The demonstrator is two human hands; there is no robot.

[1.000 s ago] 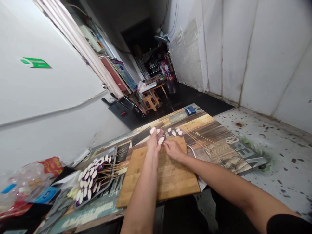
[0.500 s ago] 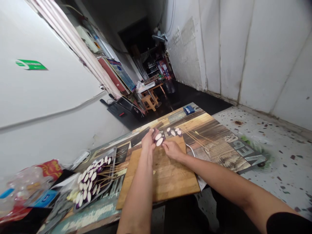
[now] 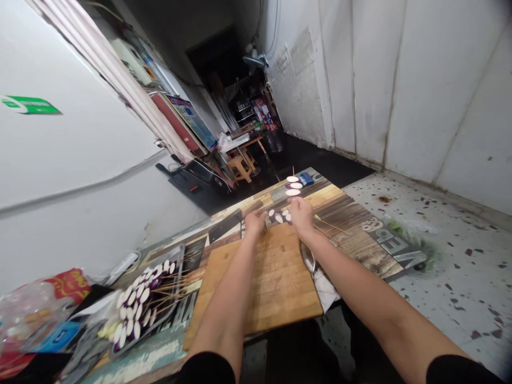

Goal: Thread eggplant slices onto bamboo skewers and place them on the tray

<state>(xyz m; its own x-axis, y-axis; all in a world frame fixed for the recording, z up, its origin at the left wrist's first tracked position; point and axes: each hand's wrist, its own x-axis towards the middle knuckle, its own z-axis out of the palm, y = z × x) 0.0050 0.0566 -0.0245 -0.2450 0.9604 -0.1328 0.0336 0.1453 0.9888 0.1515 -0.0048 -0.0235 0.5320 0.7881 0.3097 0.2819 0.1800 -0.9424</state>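
My right hand (image 3: pixel 301 214) is closed around the lower end of a skewer of eggplant slices (image 3: pixel 294 185). Three white, purple-edged slices show above the fist, and a thin tip sticks out over them. Just beyond the far edge of the wooden cutting board (image 3: pixel 280 277) lie several loose eggplant slices (image 3: pixel 279 217). My left hand (image 3: pixel 256 222) is just left of these, its fingers loosely apart and partly hidden by the hand itself; I see nothing held in it. To the left, a metal tray (image 3: pixel 176 298) holds many skewered eggplant slices (image 3: pixel 138 298).
Bare bamboo skewers (image 3: pixel 334 225) lie on the wood-patterned table (image 3: pixel 352 234) to the right. A small blue box (image 3: pixel 306 178) stands at its far edge. A white cloth (image 3: pixel 326 288) hangs beside the board. Plastic bags (image 3: pixel 44 309) crowd the left end.
My right hand has moved up and away to the right, carrying the skewer with its eggplant slices. My left hand has let go of the slices and moved slightly right, beside the loose ones.
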